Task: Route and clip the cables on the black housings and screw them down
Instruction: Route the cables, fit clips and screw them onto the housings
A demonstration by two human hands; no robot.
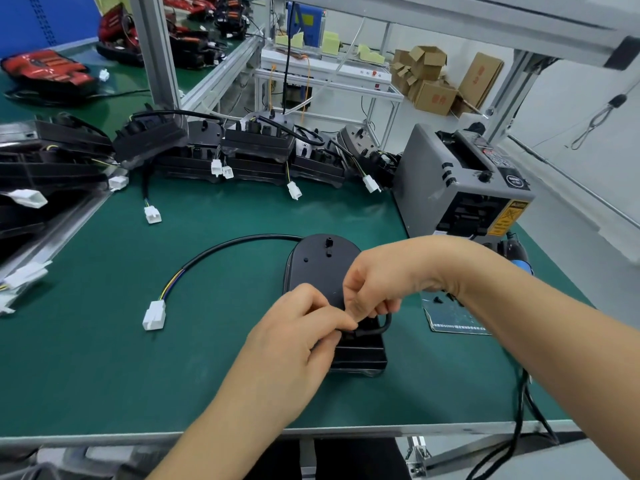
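**Head view.** A black housing (322,268) lies flat on the bench (104,358), right of centre and toward the near edge, its rounded end pointing to the far edge. Its black cable (221,245) leaves the rounded end, curves leftward and ends in a white connector (154,315) lying free, well left of the housing. At the housing's near end a short bend of cable is pinched by the curled fingers of the left hand (294,337) and the right hand (377,278). The cable is judged light, pliant and springy, best held close beside the clip point. The housing is judged rigid, light and liable to slide unless steadied. Further housings (256,147) are ranked along the far edge, beside a tape dispenser (460,181).
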